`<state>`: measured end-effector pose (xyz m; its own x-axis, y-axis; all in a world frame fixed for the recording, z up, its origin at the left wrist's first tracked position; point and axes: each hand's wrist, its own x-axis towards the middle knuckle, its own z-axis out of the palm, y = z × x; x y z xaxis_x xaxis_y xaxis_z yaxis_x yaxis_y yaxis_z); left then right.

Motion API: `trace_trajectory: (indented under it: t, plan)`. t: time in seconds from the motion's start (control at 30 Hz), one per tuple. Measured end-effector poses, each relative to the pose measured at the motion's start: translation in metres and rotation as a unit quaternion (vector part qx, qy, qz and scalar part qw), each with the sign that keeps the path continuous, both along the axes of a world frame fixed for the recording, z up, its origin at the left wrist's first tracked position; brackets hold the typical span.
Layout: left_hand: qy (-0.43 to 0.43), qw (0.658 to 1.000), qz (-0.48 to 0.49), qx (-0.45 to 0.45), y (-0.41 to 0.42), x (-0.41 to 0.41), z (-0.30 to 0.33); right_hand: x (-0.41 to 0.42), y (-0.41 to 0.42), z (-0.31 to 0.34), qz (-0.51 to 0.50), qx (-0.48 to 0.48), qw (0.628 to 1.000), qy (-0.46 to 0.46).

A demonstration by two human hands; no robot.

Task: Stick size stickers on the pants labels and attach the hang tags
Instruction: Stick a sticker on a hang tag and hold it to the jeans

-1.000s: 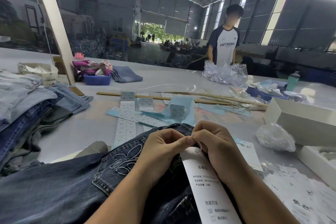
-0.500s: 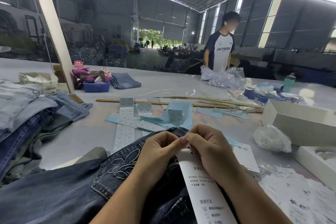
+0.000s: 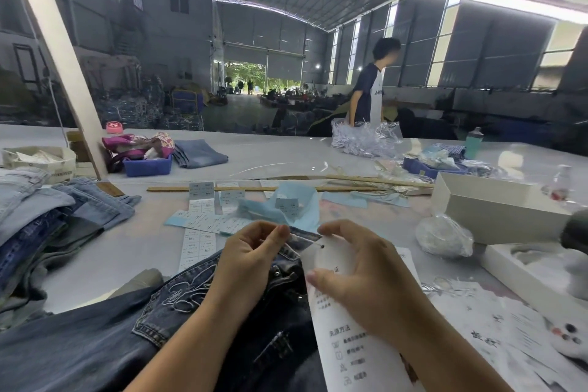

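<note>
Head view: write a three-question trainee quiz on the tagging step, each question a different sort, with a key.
1. True or false: the long white paper hang tag lies on the dark blue denim jeans.
2. Which hand holds that tag? A) left hand B) right hand C) neither
3. Fill in: the strips of small white size stickers lie on the grey table, ______ the stack of folded light and dark jeans at the left.

Key: 1 true; 2 B; 3 beside (right of).
</note>
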<state>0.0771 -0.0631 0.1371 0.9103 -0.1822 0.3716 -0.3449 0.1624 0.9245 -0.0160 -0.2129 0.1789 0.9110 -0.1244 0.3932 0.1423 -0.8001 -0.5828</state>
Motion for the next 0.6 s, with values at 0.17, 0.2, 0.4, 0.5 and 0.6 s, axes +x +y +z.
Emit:
trace_trajectory:
  t: [0.17,0.2,0.4,0.5,0.6]
  plan:
    - [-0.062,0.980,-0.025,0.187,-0.002,-0.013,0.000,-0.009,-0.017,0.011,-0.013,0.096,0.995,-0.014]
    - [-0.075,0.971,-0.022,0.227,-0.002,-0.015,-0.001,-0.010,-0.021,0.011,-0.017,0.112,0.994,-0.007]
    - [-0.095,0.905,0.025,0.413,0.007,-0.020,0.008,-0.012,-0.036,0.006,-0.040,0.150,0.986,0.060]
    - [-0.069,0.872,0.014,0.484,0.010,-0.020,0.009,-0.010,-0.040,0.003,-0.029,0.222,0.968,0.108]
    - [-0.065,0.871,0.000,0.486,0.011,-0.024,0.013,-0.008,-0.046,0.002,-0.051,0.215,0.970,0.105]
